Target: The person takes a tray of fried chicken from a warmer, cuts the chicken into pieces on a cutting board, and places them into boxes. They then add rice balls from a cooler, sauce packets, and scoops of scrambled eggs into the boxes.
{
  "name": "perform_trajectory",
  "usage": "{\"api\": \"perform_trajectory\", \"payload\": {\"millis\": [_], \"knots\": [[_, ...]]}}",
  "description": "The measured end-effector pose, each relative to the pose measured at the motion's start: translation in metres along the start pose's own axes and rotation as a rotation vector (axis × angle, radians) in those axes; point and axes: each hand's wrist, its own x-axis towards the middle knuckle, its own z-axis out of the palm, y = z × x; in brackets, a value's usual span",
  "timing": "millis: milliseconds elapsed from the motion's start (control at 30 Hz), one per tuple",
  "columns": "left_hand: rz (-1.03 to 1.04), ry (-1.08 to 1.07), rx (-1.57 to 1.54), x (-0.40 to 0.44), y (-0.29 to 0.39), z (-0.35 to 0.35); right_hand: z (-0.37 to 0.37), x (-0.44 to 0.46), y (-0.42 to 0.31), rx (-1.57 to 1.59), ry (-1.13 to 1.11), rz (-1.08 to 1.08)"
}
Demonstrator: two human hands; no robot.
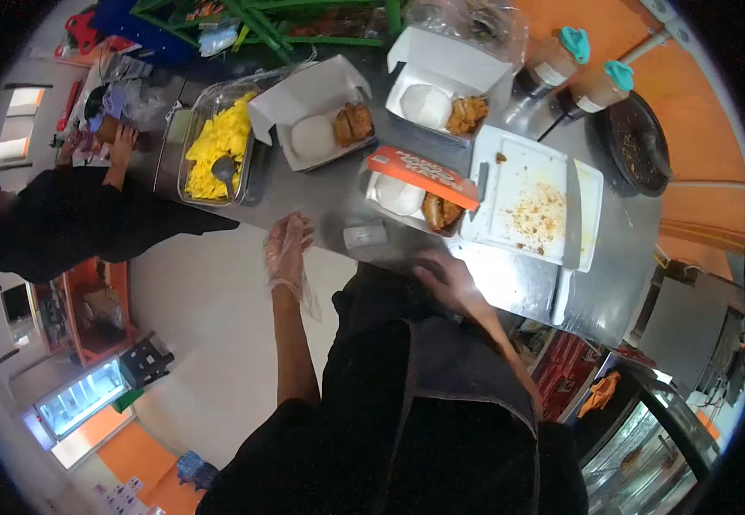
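My left hand [286, 249], in a clear plastic glove, hangs just off the table's front edge with loosely bent fingers and nothing visible in it. Bare and slightly blurred, my right hand [445, 279] is at the front edge, below a takeaway box [424, 176] with its orange printed lid partly folded over rice and fried chicken. Between the hands lies a small pale rectangular item [365, 234] that I cannot make out. Behind it, two more boxes, one on the left [308, 90] and one on the right [449, 60], stand with lids up, each holding rice and fried chicken.
A glass tray [248, 176] holds scrambled-egg-like yellow food and a dark spoon [224, 170]. Rightward are a crumb-strewn white cutting board [497, 210], a knife [571, 223], two sauce bottles [552, 64] and a dark mortar [634, 142]. A co-worker [72, 206] stands at left.
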Motion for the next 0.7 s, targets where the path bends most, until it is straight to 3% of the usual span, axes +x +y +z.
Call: {"api": "perform_trajectory", "payload": {"millis": [100, 167, 200, 267, 300, 333, 367, 467, 500, 567, 600, 667, 700], "knots": [[-0.075, -0.036, -0.010, 0.003, -0.015, -0.016, 0.054, 0.046, -0.008, -0.050, -0.017, 0.083], [-0.097, -0.080, -0.029, 0.012, -0.021, -0.022, 0.089, 0.065, 0.007, -0.148, 0.277, -0.064], [-0.153, -0.214, 0.121, 0.018, -0.022, -0.023, 0.096, 0.073, 0.001, -0.128, 0.348, -0.074], [-0.236, -0.423, 0.344, 0.028, -0.031, -0.022, 0.101, 0.081, -0.007, -0.149, 0.279, 0.014], [-0.248, -0.422, 0.326, 0.037, -0.047, -0.021, 0.103, 0.086, -0.012, -0.154, 0.215, 0.093], [-0.147, -0.509, 0.321, 0.049, -0.066, -0.022, 0.114, 0.090, -0.004, -0.100, 0.314, -0.040], [-0.043, -0.592, 0.319, 0.057, -0.077, -0.022, 0.116, 0.093, -0.005, -0.110, 0.299, -0.040], [-0.053, -0.582, 0.206, 0.055, -0.037, -0.024, 0.116, 0.094, -0.052, 0.377, 0.369, 0.139], [-0.060, -0.591, 0.210, 0.057, -0.034, -0.028, 0.116, 0.098, -0.052, 0.403, 0.361, 0.112], [-0.226, -0.634, -0.249, 0.064, -0.030, -0.036, 0.124, 0.104, -0.054, 0.552, 0.356, 0.167], [-0.230, -0.647, -0.239, 0.070, -0.031, -0.040, 0.127, 0.110, -0.063, 0.570, 0.364, 0.233], [-0.023, -0.608, -0.173, 0.084, -0.040, -0.046, 0.143, 0.129, -0.044, 0.586, 0.338, 0.194], [-0.025, -0.622, -0.171, 0.092, -0.046, -0.046, 0.145, 0.136, -0.047, 0.590, 0.292, 0.150]]}}
